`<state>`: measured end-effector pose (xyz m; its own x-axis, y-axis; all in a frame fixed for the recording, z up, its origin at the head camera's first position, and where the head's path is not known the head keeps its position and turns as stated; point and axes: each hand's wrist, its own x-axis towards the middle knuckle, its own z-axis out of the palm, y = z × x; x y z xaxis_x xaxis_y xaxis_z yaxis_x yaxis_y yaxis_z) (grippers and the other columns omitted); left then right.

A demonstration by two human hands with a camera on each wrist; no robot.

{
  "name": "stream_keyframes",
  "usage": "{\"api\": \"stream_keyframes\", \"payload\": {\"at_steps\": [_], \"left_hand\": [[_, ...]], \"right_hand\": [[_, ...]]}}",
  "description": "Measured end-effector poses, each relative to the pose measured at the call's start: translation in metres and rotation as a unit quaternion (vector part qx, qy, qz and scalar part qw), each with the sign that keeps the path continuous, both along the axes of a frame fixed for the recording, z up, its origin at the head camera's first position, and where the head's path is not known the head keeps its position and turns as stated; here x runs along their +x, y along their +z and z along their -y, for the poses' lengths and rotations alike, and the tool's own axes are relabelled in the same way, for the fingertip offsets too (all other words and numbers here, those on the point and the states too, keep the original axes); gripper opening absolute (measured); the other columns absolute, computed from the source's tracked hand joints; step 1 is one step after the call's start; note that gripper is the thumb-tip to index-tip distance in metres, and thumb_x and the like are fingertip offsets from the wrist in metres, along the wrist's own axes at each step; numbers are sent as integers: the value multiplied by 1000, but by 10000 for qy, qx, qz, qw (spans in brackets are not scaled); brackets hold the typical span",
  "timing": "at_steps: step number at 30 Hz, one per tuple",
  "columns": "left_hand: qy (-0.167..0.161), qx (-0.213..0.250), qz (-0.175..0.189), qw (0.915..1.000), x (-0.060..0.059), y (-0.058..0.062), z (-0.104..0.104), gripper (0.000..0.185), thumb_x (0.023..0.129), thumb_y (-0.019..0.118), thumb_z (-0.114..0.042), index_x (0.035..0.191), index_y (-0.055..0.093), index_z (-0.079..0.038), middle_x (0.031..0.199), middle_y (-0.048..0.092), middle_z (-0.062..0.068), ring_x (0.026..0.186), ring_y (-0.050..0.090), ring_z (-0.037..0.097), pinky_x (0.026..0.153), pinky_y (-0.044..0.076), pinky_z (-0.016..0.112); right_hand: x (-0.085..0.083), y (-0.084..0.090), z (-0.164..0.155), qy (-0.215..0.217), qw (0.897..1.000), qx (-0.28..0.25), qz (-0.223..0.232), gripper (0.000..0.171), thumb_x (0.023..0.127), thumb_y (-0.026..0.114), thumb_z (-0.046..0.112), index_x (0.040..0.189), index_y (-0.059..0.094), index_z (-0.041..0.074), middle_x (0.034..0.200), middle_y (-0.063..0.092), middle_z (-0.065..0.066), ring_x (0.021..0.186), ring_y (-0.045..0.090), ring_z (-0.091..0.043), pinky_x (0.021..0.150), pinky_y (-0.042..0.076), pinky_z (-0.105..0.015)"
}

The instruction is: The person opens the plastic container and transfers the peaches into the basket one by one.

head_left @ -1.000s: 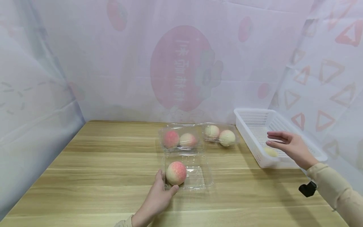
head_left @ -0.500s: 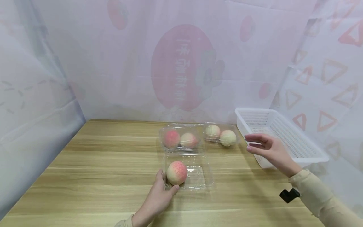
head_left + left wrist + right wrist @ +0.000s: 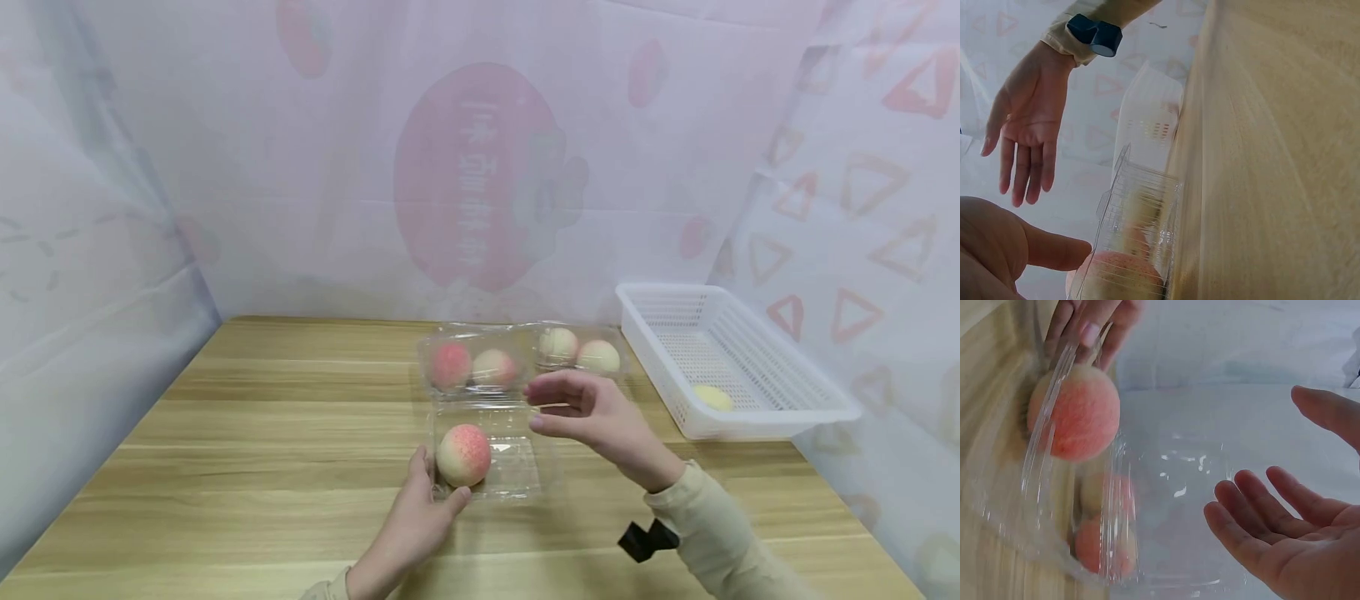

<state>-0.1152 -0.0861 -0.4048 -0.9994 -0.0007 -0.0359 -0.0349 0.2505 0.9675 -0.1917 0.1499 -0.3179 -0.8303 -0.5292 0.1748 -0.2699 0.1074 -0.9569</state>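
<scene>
One pink-and-cream peach [image 3: 464,456] sits in the left half of a clear plastic clamshell box [image 3: 517,468], whose right half is bare. My left hand [image 3: 415,529] grips the box's near left corner, thumb in front and fingers along the side. In the right wrist view, its thumb [image 3: 1090,334] lies right at the rim, above the peach. My right hand [image 3: 603,423] is in the air over the box's far right corner, fingers loosely extended, holding nothing. Its palm [image 3: 1032,115] faces the box in the left wrist view.
Behind the box, two peaches [image 3: 493,368] show through clear plastic. Another clear pack [image 3: 598,357] with two pale peaches stands to their right. A white perforated basket [image 3: 651,367] at the right holds a pale yellow fruit [image 3: 712,397]. Printed cloth walls [image 3: 300,208] enclose the table.
My right hand has moved left from over the white basket to beside the clear box, carrying nothing. My left hand has stayed at the box's corner.
</scene>
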Motion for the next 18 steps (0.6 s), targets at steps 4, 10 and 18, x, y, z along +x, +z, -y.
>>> {"api": "stream_keyframes", "payload": {"at_steps": [4, 10, 18], "left_hand": [[-28, 20, -14, 10000, 1, 0, 1, 91, 90, 68, -5, 147, 1, 18, 149, 16, 41, 139, 19, 49, 111, 18, 59], [-50, 40, -51, 10000, 2, 1, 1, 91, 90, 68, -6, 146, 0, 19, 148, 18, 42, 139, 19, 49, 111, 16, 59], [-59, 29, 33, 10000, 1, 3, 1, 91, 90, 68, -6, 146, 0, 19, 149, 15, 42, 140, 17, 49, 112, 16, 59]], "right_hand": [[5, -2, 23, 84, 9998, 36, 161, 51, 83, 80, 13, 127, 59, -4, 123, 62, -14, 114, 59, -33, 93, 53, -38], [0, -20, 46, -60, 9992, 310, 249, 48, 82, 81, 17, 124, 63, 2, 121, 63, -11, 113, 60, -29, 97, 50, -41], [-7, -44, 58, -448, 9985, 244, 203, 45, 80, 83, 15, 119, 65, 1, 118, 65, -9, 113, 59, -31, 100, 46, -47]]}}
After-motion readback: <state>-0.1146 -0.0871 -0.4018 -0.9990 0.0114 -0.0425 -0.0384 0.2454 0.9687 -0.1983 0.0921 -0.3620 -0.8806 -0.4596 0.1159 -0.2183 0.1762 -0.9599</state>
